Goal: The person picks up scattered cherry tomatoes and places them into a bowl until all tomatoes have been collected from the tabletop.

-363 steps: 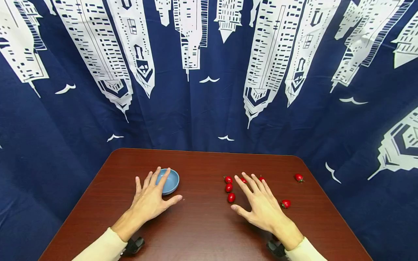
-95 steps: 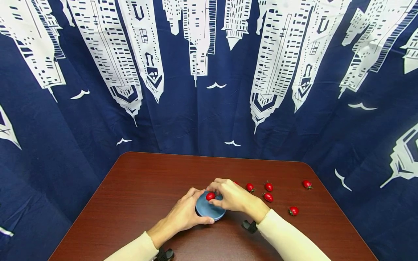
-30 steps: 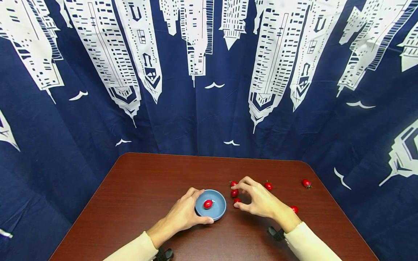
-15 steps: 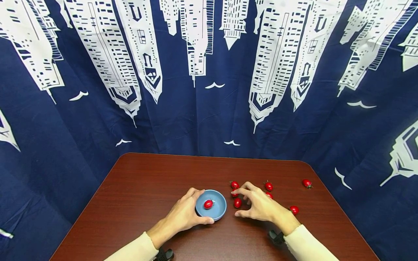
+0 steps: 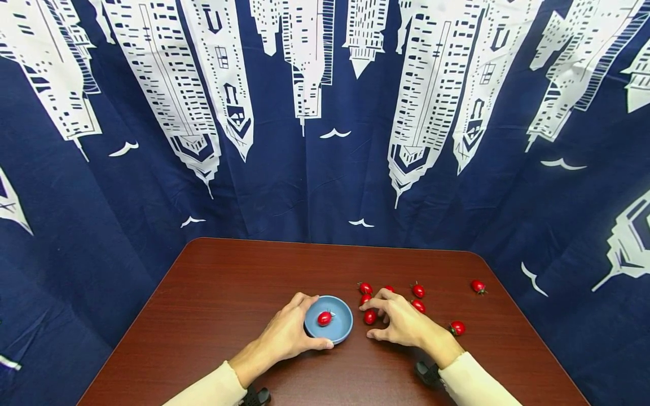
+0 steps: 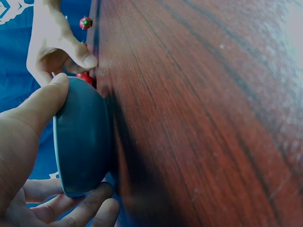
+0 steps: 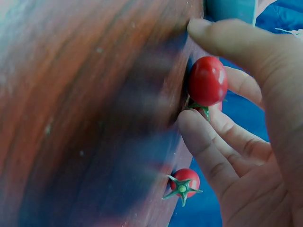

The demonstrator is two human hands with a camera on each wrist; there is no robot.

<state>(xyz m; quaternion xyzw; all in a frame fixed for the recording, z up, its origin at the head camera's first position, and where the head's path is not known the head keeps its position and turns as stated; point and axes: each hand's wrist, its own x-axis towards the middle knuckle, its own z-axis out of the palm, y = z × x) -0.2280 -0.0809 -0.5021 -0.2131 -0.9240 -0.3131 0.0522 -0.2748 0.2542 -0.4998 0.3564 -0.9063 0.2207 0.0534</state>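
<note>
My left hand grips a small blue bowl by its left side. In the left wrist view the thumb lies at the rim of the bowl and the fingers wrap under the opposite side. One red cherry tomato lies inside the bowl. To the right, my right hand is spread around another cherry tomato on the table. The right wrist view has this tomato between thumb and fingers, with a gap at the thumb.
Several more cherry tomatoes lie about the right hand, among them one behind it, one right of the wrist and one near the right edge. The brown table meets a blue patterned curtain at the back.
Since the oldest frame, the bowl has moved right and nearer. A cherry tomato, earlier pinched by my right hand over the bowl, lies inside it. Lately my right hand has drawn slightly nearer.
</note>
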